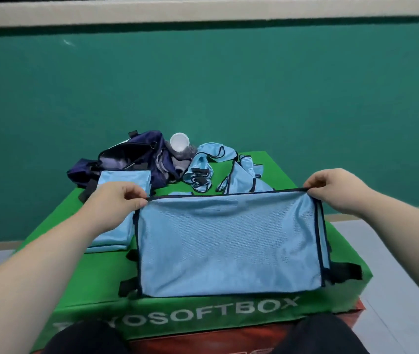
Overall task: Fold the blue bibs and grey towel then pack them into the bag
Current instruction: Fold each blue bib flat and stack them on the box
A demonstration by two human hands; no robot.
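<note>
I read the blue bib point(229, 241) as light, limp, slippery mesh; left hand point(124, 198) and right hand point(331, 190) each pinch a far corner on the stiffer dark binding.

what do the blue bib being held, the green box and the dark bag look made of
Blue bib: likely thin synthetic mesh; fine grid texture, faint sheen, dark bound edges. Green box: seemingly a matte fabric cover over soft padding; rounded edges, printed white letters. Dark bag: probably nylon; navy, glossy creases.
</note>
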